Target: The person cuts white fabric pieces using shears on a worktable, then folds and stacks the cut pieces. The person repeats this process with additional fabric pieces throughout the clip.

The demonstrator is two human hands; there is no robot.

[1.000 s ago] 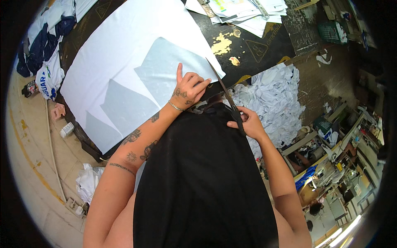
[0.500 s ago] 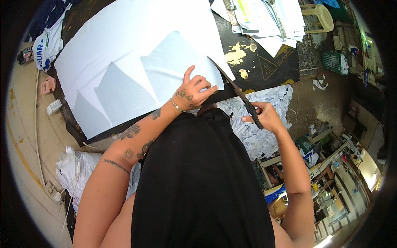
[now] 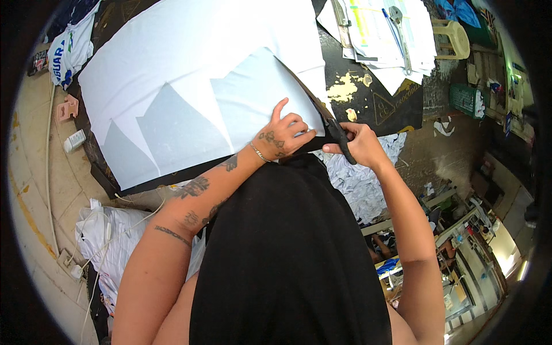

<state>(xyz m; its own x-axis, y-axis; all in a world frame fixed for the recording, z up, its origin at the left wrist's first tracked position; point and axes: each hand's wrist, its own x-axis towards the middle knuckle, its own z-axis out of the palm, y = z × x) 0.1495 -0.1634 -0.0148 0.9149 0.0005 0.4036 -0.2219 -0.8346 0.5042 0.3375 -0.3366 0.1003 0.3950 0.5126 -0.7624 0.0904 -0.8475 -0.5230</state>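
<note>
Black table [image 3: 376, 109] bears white fabric [image 3: 190, 69], papers [image 3: 385, 40].

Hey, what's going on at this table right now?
A person is cutting a large white fabric sheet spread over a dark table. The left hand presses the sheet flat near its edge, while the right hand works black scissors along that edge. A pile of white scraps lies below the table, and papers sit at the far side.
</note>
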